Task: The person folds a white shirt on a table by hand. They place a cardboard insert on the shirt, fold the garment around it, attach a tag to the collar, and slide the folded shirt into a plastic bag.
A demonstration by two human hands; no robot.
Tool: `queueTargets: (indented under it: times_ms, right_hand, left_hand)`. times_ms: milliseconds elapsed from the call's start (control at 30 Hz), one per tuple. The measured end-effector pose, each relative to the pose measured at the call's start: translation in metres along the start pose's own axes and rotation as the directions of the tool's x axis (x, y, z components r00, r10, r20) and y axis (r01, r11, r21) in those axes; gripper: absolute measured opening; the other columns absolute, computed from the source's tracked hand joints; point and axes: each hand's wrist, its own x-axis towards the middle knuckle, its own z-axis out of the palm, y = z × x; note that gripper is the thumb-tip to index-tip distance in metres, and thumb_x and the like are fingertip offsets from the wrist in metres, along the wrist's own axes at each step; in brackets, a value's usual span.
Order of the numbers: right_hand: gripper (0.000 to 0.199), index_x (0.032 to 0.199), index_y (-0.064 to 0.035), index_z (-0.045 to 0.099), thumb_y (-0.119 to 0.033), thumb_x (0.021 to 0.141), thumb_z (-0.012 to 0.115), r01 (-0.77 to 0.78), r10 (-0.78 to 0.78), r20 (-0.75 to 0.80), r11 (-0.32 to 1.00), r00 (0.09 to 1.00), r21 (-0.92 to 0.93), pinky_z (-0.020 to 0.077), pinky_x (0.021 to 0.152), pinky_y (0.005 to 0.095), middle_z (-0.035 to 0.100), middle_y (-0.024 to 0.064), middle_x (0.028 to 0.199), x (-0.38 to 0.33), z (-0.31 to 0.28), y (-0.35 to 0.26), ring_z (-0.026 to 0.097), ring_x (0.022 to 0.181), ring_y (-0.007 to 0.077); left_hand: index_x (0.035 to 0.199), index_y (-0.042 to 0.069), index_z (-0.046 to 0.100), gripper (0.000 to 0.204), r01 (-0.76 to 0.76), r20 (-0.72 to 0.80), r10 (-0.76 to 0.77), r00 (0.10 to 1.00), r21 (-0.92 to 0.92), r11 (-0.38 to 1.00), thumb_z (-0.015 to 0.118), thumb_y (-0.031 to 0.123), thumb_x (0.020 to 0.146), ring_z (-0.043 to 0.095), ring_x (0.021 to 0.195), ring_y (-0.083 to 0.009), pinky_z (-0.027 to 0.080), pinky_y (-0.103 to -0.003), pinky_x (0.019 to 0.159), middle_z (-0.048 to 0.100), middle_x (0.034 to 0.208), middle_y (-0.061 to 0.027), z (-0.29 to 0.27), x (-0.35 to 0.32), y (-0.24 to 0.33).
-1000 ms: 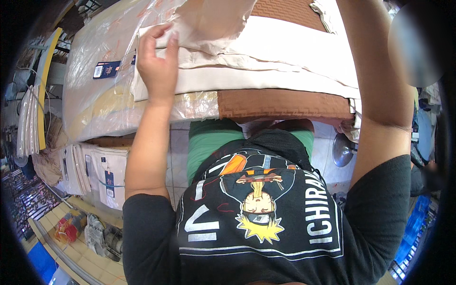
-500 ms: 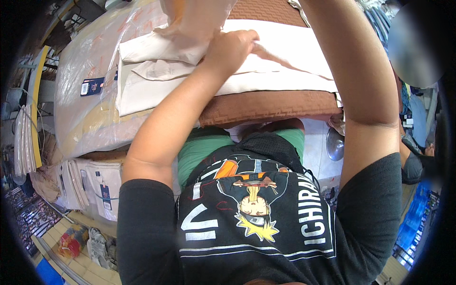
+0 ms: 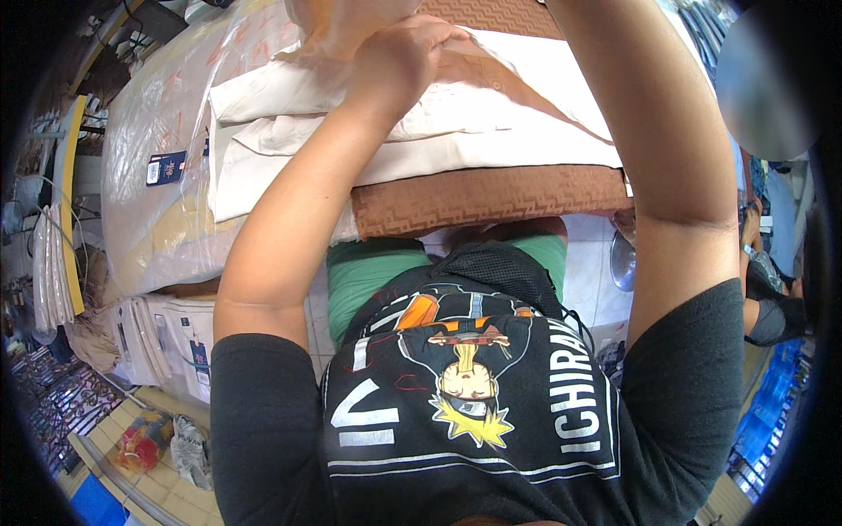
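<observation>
A cream shirt [image 3: 456, 131] lies folded on a brown patterned pad [image 3: 491, 197] in front of me. My left hand [image 3: 399, 57] sits on the shirt's upper middle, fingers curled into the cloth near a fold of tan fabric [image 3: 342, 22] at the top edge. My right forearm [image 3: 667, 131] crosses over the shirt's right side and leaves the picture at the top, so that hand is hidden. My black printed T-shirt and green trousers fill the lower half.
A stack of garments in clear plastic with a blue tag [image 3: 165, 167] lies left of the pad. Packaged white shirts [image 3: 167, 342] stand lower left. Another person's arm [image 3: 772, 307] is at the right edge, near a round metal object [image 3: 623, 259].
My left hand has moved from the cloth's left edge rightward to its upper middle. My right arm has shifted slightly left, and the cream fabric has been pulled flatter.
</observation>
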Motion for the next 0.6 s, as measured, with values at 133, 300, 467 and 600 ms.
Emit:
queueTargets:
  times_ms: [133, 300, 467, 600]
  right_hand:
    - [0.014, 0.086, -0.0055, 0.068, -0.018, 0.080, 0.065, 0.035, -0.036, -0.031, 0.999, 0.999, -0.019, 0.0493, 0.067, 0.0397, 0.066, 0.0174, 0.078, 0.001, 0.005, 0.013, 0.063, 0.070, 0.0314]
    - [0.014, 0.086, -0.0074, 0.069, -0.019, 0.080, 0.064, 0.021, -0.024, -0.066, 0.998, 0.998, -0.057, 0.0497, 0.068, 0.0394, 0.066, 0.0159, 0.079, 0.005, 0.008, 0.017, 0.064, 0.072, 0.0308]
    - [0.015, 0.089, -0.0084, 0.069, -0.019, 0.080, 0.063, 0.022, -0.032, -0.086, 0.993, 0.996, -0.112, 0.0505, 0.070, 0.0392, 0.067, 0.0148, 0.082, 0.004, 0.010, 0.015, 0.065, 0.075, 0.0305]
    - [0.017, 0.091, -0.0071, 0.069, -0.019, 0.081, 0.062, 0.007, -0.015, -0.105, 0.998, 0.994, -0.070, 0.0505, 0.071, 0.0394, 0.067, 0.0160, 0.083, 0.009, 0.017, 0.020, 0.065, 0.076, 0.0313]
  left_hand:
    - [0.098, 0.007, 0.068, 0.018, -0.010, 0.094, 0.010, 0.996, 0.001, 1.000, 0.057, 0.007, 0.084, 0.063, 0.096, -0.0230, 0.048, -0.030, 0.085, 0.067, 0.101, -0.0100, -0.008, 0.005, -0.001]
    - [0.103, 0.003, 0.065, 0.019, 0.086, 0.282, -0.094, 0.955, 0.042, 0.995, 0.054, 0.012, 0.090, 0.060, 0.103, -0.0233, 0.045, -0.030, 0.092, 0.065, 0.109, -0.0120, -0.035, 0.028, 0.006]
    - [0.112, -0.006, 0.057, 0.027, 0.272, 0.356, -0.217, 0.909, -0.112, 0.956, 0.052, 0.012, 0.093, 0.060, 0.103, -0.0258, 0.046, -0.031, 0.093, 0.064, 0.108, -0.0160, -0.050, 0.035, 0.010]
    - [0.109, 0.002, 0.060, 0.026, 0.111, 0.310, -0.096, 0.946, -0.032, 0.993, 0.057, 0.016, 0.088, 0.061, 0.099, -0.0244, 0.048, -0.031, 0.089, 0.065, 0.103, -0.0130, -0.043, 0.029, -0.004]
